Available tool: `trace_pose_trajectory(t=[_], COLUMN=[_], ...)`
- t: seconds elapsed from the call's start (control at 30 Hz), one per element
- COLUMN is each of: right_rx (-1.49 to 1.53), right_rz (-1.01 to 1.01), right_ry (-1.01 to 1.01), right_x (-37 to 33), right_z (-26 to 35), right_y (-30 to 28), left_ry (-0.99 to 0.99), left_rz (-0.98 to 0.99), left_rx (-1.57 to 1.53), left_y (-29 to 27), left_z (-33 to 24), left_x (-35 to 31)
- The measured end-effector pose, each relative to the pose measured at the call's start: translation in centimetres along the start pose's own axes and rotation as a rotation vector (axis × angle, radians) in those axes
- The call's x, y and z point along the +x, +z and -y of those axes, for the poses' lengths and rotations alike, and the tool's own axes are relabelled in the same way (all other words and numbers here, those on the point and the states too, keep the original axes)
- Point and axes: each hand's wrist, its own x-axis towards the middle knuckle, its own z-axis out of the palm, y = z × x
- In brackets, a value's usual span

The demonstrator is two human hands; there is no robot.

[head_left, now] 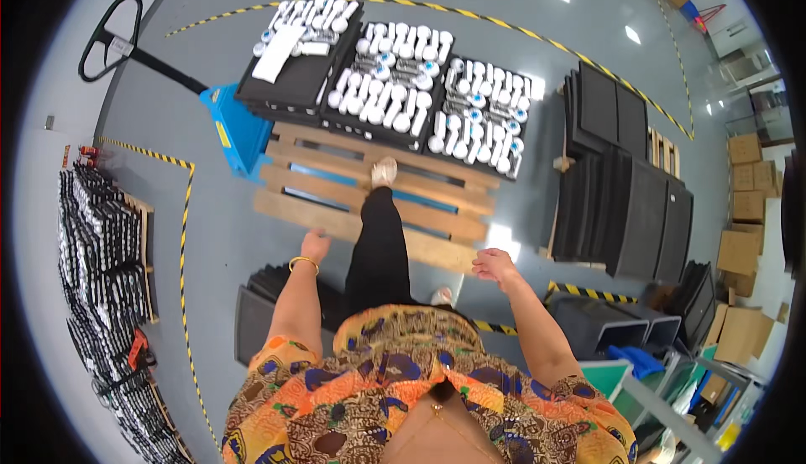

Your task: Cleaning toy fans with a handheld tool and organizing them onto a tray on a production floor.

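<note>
My left hand [315,246], with a yellow bangle at the wrist, hangs in front of the wooden pallet [369,199], its fingers loosely bent and nothing visible in it. Over the pallet's near right corner is my right hand [495,266], fingers partly curled and apart, also without anything in it. Neither hand touches the goods. Dark trays [290,94] stand stacked in three piles on the far part of the pallet. White round-headed parts and shiny metal pieces lie in rows on top. White sheets [279,54] rest on the left pile. One of my feet is at the pallet's slats.
A blue pallet truck [233,132] with a black handle [113,44] stands at the left of the pallet. More black trays [625,212] are piled at right. Metallic stacks [96,254] line the left wall. Grey bins [600,321] and cardboard boxes [745,254] are at right. Striped tape [504,26] marks the floor.
</note>
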Motion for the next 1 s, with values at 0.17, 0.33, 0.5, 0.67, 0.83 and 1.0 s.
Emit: trace_pose_trajectory(t=[0.17, 0.33, 0.5, 0.67, 0.83, 1.0], right_rx=[0.116, 0.067, -0.101, 0.010, -0.037, 0.208], right_rz=[-0.010, -0.074, -0.163, -0.286, -0.201, -0.134], right_ry=[0.064, -0.014, -0.294, -0.084, -0.199, -0.228], right_x=[1.2, 5.7, 10.5, 8.4, 10.1, 6.9], right_z=[3.6, 4.2, 6.4, 8.4, 9.9, 13.5], right_y=[1.9, 0.0, 2.9, 3.4, 8.9, 12.8], left_ry=[0.041, -0.021, -0.085, -0.266, -0.471, -0.383], left_rz=[-0.012, 0.093, 0.095, 0.054, -0.123, 0.001], left_rx=[-0.059, -0.070, -0.728, -0.960, -1.219, -1.341], left_y=[2.1, 3.4, 1.1, 3.1, -2.7, -4.1], left_z=[-2.2, -4.0, 3.6, -1.7, -10.4, -7.9], left_x=[1.2, 1.7, 7.1, 4.6, 0.4, 3.3])
